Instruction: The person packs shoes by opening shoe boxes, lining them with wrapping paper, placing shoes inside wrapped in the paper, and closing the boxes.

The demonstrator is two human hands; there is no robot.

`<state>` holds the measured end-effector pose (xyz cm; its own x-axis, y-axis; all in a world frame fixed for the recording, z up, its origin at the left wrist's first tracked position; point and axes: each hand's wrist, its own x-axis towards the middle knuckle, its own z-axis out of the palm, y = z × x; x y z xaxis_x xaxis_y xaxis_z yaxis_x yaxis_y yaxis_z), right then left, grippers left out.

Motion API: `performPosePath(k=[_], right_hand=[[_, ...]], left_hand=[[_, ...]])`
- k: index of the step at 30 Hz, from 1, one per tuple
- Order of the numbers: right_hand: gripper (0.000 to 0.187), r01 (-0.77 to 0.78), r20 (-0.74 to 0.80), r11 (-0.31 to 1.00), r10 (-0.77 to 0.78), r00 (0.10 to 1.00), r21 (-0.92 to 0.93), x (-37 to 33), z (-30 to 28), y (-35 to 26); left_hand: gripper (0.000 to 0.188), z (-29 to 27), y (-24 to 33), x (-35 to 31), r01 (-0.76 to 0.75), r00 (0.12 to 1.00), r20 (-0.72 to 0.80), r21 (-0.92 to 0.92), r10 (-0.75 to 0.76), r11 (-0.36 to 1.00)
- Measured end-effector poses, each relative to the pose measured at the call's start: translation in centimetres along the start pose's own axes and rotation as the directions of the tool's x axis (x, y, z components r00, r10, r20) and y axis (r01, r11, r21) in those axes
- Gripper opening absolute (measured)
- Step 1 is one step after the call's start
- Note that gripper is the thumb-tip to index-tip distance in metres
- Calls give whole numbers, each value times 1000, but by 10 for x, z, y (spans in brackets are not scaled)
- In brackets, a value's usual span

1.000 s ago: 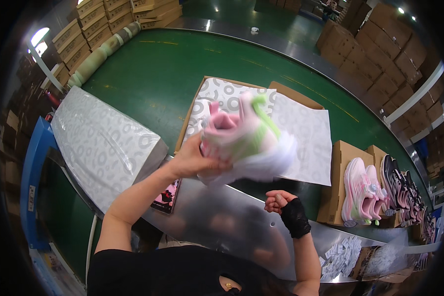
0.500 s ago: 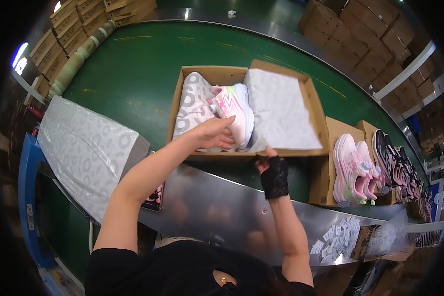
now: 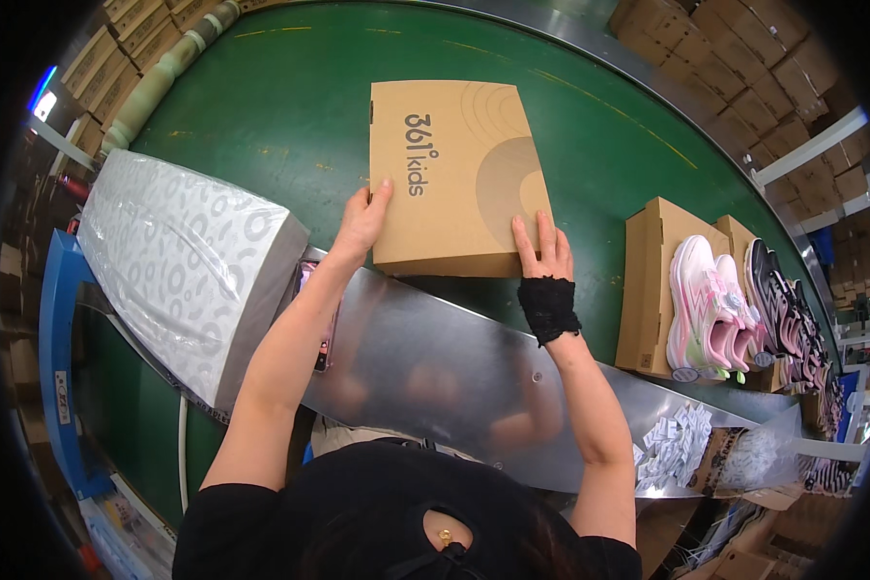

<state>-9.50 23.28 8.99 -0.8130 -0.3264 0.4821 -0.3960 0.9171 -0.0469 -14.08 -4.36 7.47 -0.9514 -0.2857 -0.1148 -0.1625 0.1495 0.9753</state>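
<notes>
Shoebox (image 3: 454,193), tan cardboard with its lid down, lies on the green work surface (image 3: 300,126) mostly beyond both hands, so they've only got the near half of it. Left hand (image 3: 362,224) is at the left side, thumb along the lid's edge and fingers beside the wall – can't really tell if it's squeezing or just steadying. Right hand (image 3: 545,253) rests on the near right corner, fingers a bit spread on the lid and not closed around anything, with a black fabric wrist cover (image 3: 549,311) behind it. Steel ledge (image 3: 435,358) runs along the near side. Off to the left there's a plastic-wrapped stack of grey-patterned paper (image 3: 188,251), and well over to the right some pink-and-white sneakers (image 3: 691,300) lean on another cardboard box (image 3: 645,290) – loose pile of paper slips (image 3: 675,445) nearer the body.
</notes>
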Motion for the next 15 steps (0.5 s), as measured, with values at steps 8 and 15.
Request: performPosePath(k=[8,15], right_hand=[[62,-35,159,988,10,987,153,37,-62,-4],[49,129,-76,722,-106,992,680,33,-202,-39]], left_hand=[[60,-10,44,-6,446,866,461,-542,-192,712],[47,-78,93,-73,290,935,351,-670,-53,683]])
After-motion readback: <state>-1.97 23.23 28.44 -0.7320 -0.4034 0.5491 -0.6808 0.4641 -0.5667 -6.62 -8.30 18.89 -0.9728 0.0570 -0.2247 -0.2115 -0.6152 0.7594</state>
